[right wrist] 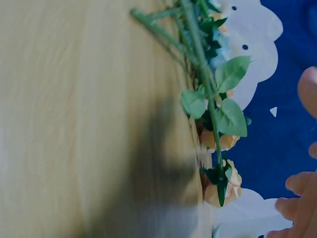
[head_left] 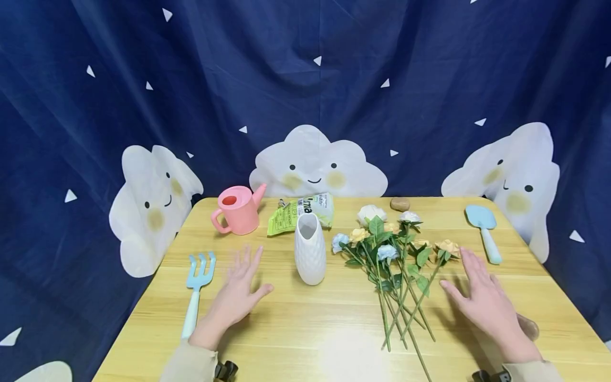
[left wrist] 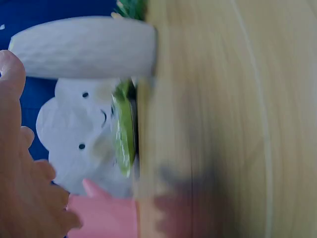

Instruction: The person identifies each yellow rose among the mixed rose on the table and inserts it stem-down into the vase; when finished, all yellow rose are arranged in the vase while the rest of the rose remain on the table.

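My left hand (head_left: 237,297) is held over the table with its fingers spread and nothing in them, between a light blue hand rake (head_left: 195,289) and a white textured vase (head_left: 310,252). In the left wrist view the vase (left wrist: 86,48) lies sideways across the picture, beyond the thumb. On the other side, my right hand (head_left: 484,302) hovers with straight fingers, also holding nothing. Close to its fingertips lies a pile of artificial flowers (head_left: 401,265) in white, yellow and blue, their green stems pointing toward me. The right wrist view shows a peach-yellow flower (right wrist: 224,183) near that hand.
A pink watering can (head_left: 240,212) and a green-and-white bag (head_left: 300,213) stand behind the vase. A light blue trowel (head_left: 484,228) lies at the right, a brown stone (head_left: 400,204) at the back. Another brown object (head_left: 527,326) is partly hidden by my right forearm. A dark blue curtain (head_left: 305,95) hangs behind.
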### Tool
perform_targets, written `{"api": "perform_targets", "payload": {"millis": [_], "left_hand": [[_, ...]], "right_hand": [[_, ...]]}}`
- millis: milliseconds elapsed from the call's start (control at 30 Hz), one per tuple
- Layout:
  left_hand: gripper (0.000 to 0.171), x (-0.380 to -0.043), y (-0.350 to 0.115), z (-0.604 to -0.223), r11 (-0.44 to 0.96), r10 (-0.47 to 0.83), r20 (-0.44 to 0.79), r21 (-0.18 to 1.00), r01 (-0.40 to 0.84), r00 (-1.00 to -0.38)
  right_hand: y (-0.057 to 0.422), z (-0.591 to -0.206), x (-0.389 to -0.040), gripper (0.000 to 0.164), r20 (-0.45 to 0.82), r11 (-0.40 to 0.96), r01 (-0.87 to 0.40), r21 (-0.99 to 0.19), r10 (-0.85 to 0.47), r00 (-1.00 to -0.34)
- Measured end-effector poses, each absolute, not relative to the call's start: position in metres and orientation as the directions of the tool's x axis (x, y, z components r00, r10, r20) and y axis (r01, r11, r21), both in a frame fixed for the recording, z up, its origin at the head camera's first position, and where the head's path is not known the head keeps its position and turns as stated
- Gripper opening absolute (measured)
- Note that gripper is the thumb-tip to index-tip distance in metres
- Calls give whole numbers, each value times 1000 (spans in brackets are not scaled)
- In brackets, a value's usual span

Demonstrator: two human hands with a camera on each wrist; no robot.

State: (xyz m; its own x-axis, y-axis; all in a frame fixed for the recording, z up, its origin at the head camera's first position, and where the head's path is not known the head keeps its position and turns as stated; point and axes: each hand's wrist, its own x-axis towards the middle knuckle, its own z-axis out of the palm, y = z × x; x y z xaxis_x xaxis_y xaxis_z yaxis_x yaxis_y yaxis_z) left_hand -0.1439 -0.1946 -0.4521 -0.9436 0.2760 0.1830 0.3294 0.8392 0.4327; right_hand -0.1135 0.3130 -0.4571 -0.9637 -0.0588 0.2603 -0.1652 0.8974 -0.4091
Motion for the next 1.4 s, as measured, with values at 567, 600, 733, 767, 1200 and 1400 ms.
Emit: {"api": "perform_targets", "payload": {"millis": [567, 600, 733, 767, 1200, 1400], "left_hand": [[65, -155, -147, -460, 92, 175, 162, 979, 180, -971], [63, -156, -144, -462, 59, 152, 160, 984, 171, -975], [63, -167, -137, -482, -48, 79, 179, 983, 175, -981], [65, -169, -136, -485, -66, 70, 177, 983, 172, -982], [81, -181, -110, -503, -152, 64, 192, 972, 181, -979], [78, -177, -103, -491, -130, 60, 175, 978, 166, -983]], "right_hand": [[321, -477, -126, 85, -87, 129, 97, -987, 77, -993], [323, -479, -127, 86, -117, 91, 124, -988, 72, -990], [314, -466, -124, 81, -229, 19, 230, -973, 65, -971], [312, -464, -124, 81, -243, 2, 243, -970, 54, -969], [316, -477, -147, 66, -331, -186, 331, -925, -36, -943], [319, -480, -153, 37, -371, -244, 374, -895, -62, -927]]}}
